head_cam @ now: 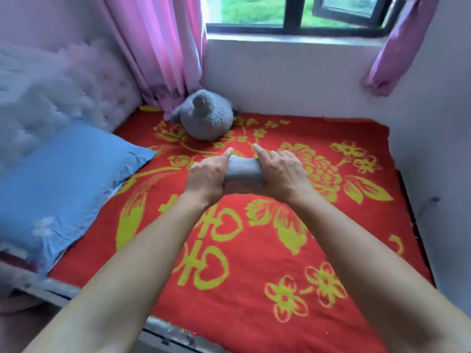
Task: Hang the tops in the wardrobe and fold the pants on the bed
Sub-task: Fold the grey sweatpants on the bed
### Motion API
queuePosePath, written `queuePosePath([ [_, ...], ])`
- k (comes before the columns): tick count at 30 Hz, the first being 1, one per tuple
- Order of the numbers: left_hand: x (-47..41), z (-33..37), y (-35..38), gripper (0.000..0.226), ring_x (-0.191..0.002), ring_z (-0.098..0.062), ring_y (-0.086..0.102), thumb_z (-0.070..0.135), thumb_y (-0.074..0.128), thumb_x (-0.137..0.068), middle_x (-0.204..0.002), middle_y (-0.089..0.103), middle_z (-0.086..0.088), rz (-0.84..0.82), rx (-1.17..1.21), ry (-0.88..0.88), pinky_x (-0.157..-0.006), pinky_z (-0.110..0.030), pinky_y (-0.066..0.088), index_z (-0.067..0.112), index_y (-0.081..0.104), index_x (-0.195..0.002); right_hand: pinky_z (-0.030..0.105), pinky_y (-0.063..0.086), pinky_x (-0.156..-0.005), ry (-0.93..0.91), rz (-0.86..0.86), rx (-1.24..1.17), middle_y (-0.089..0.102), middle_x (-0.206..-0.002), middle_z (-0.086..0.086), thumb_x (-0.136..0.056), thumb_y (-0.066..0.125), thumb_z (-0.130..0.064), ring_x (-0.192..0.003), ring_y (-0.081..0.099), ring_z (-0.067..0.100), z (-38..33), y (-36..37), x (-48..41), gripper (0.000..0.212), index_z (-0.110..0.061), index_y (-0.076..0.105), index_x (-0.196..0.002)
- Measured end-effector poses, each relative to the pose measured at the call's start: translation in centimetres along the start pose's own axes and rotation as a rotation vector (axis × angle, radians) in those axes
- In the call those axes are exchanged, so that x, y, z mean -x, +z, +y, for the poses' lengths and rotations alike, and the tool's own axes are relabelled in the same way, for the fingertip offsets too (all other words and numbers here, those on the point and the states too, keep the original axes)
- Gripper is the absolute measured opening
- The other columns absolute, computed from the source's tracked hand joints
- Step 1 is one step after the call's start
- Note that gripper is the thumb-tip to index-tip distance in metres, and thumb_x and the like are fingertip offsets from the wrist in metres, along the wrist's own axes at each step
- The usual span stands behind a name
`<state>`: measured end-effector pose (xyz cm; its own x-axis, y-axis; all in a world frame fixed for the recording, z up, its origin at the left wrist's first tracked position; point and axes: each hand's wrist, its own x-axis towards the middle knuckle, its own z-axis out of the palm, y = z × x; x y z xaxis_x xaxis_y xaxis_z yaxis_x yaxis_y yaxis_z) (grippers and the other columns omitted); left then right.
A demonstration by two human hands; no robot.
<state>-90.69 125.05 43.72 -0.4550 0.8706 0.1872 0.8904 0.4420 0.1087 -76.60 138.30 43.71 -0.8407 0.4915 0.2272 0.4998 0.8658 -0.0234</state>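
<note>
Both hands gripping a rolled-up grey garment (243,171) mid-frame, over the bed.

Far left there's a fuzzy tufted headboard (51,85) and a smooth blue pillow (63,179), then a round grey plush (204,115) at upper centre. The left hand (206,177) curls round one end of the soft, knit-looking roll with its index finger sticking straight out, and the right hand (283,174) does the same on the other end. The roll's long axis runs left-right. The fuzzy red blanket (254,314) with yellow flowers has loads of bare room below and to the right, up to the white wall (433,149) along the right edge.
</note>
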Motion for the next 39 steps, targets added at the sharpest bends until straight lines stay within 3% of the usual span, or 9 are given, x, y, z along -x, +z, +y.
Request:
queuePosePath([
  [3,2.8,-1.9,-6.2,0.069,-0.111,-0.031,0.059,0.022,0.064,-0.078,-0.13,0.06,-0.001,0.093,-0.042,-0.095,-0.087,-0.042,0.049,0.025,0.043,-0.144,0.04,0.047,-0.089,-0.156,0.1,0.0,0.065,-0.099,0.007,-0.068,0.07,-0.059,-0.091,0.064,0.031,-3.6,-4.9,-1.6,0.075,-0.024,0.054,-0.133],
  [5,6.1,-3.0,-8.8,0.062,-0.11,-0.027,0.061,0.025,0.065,-0.079,-0.128,0.061,0.004,0.162,-0.103,-0.176,-0.083,-0.038,0.05,0.031,0.048,-0.139,0.039,0.049,-0.087,-0.276,0.121,-0.001,0.063,-0.101,0.004,-0.078,0.068,-0.043,-0.094,0.062,0.028,-6.4,-6.7,-1.8,0.051,-0.026,0.056,-0.124],
  [7,10.0,-3.8,-10.8,0.06,-0.107,-0.025,0.061,0.03,0.066,-0.078,-0.125,0.061,0.007,0.177,-0.173,-0.267,-0.081,-0.037,0.051,0.034,0.049,-0.136,0.039,0.049,-0.083,-0.388,0.153,-0.032,0.061,-0.102,0.004,-0.081,0.067,-0.03,-0.096,0.061,0.028,-9.4,-7.6,-1.5,0.042,-0.027,0.056,-0.122],
  [10,16.8,-4.9,-13.5,0.061,-0.102,-0.029,0.063,0.035,0.073,-0.071,-0.12,0.062,0.002,0.147,-0.258,-0.427,-0.076,-0.039,0.054,0.029,0.054,-0.129,0.039,0.048,-0.08,-0.554,0.148,-0.11,0.061,-0.109,0.004,-0.085,0.062,-0.03,-0.102,0.06,0.028,-15.3,-8.7,0.3,0.043,-0.029,0.054,-0.127],
  [13,24.3,-6.2,-16.7,0.059,-0.099,-0.028,0.064,0.024,0.074,-0.067,-0.116,0.063,0.004,0.134,-0.369,-0.568,-0.074,-0.038,0.056,0.029,0.055,-0.122,0.039,0.049,-0.081,-0.723,0.101,-0.171,0.059,-0.116,0.005,-0.082,0.062,-0.03,-0.107,0.058,0.029,-21.8,-10.8,3.1,0.05,-0.027,0.05,-0.13],
  [18,37.2,-8.0,-24.3,0.062,-0.107,-0.028,0.062,0.013,0.064,-0.07,-0.126,0.059,0.006,0.149,-0.496,-0.813,-0.077,-0.038,0.052,0.028,0.051,-0.129,0.039,0.047,-0.082,-0.953,0.137,-0.196,0.056,-0.12,0.004,-0.075,0.067,-0.03,-0.11,0.056,0.029,-34.0,-16.6,8.3,0.062,-0.028,0.045,-0.134],
  [24,54.2,-11.8,-33.2,0.066,-0.114,-0.029,0.057,0.018,0.067,-0.076,-0.131,0.052,0.0,0.205,-0.584,-1.061,-0.086,-0.042,0.051,0.029,0.042,-0.136,0.039,0.048,-0.077,-1.17,0.283,-0.212,0.058,-0.117,0.005,-0.079,0.065,-0.032,-0.109,0.058,0.03,-51.4,-24.0,16.4,0.055,-0.025,0.047,-0.13],
  [33,81.8,-19.7,-45.9,0.055,-0.102,-0.027,0.06,0.014,0.061,-0.075,-0.117,0.059,0.002,0.211,-0.855,-1.278,-0.068,-0.038,0.047,0.027,0.047,-0.126,0.038,0.051,-0.069,-1.364,0.44,-0.382,0.058,-0.109,0.003,-0.081,0.065,-0.03,-0.097,0.059,0.027,-79.0,-32.3,31.9,0.052,-0.025,0.044,-0.128],
  [39,92.0,-25.3,-54.0,0.056,-0.099,-0.028,0.062,0.014,0.062,-0.073,-0.115,0.061,0.002,0.275,-0.973,-1.31,-0.072,-0.042,0.054,0.028,0.047,-0.124,0.039,0.054,-0.069,-1.414,0.545,-0.466,0.059,-0.109,0.002,-0.08,0.068,-0.032,-0.099,0.061,0.027,-91.9,-38.8,35.7,0.055,-0.026,0.046,-0.13],
])
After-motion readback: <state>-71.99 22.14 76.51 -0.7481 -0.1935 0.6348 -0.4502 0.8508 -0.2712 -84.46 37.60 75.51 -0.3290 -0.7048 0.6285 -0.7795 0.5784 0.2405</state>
